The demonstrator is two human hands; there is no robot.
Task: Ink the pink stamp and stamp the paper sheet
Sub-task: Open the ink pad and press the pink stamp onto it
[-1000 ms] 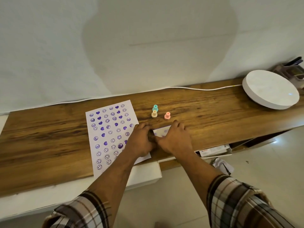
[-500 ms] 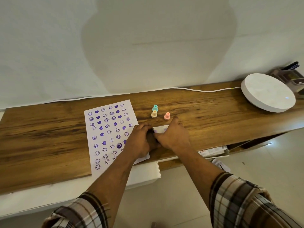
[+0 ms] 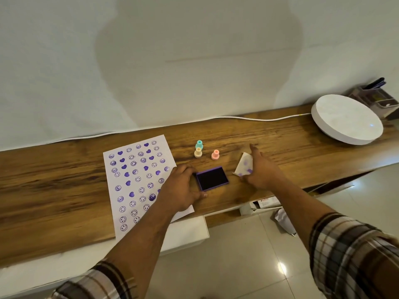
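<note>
Left hand [image 3: 180, 189] grips the near-left edge of the purple rectangular ink pad [image 3: 212, 178], which lies uncovered on the wooden desk [image 3: 64, 175]. Right hand [image 3: 262, 172] grasps the white ink-stained lid [image 3: 244, 165], tilted, just right of the pad. The small pink plastic stamp [image 3: 215, 154] stands upright beyond the pad, between both hands, untouched. The white paper sheet [image 3: 138, 182] printed with purple marks lies partly under the left wrist.

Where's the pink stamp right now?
In the head view the pink stamp stands upright on the wooden desk, untouched, just behind the open ink pad and right of the cream stamp.
</note>
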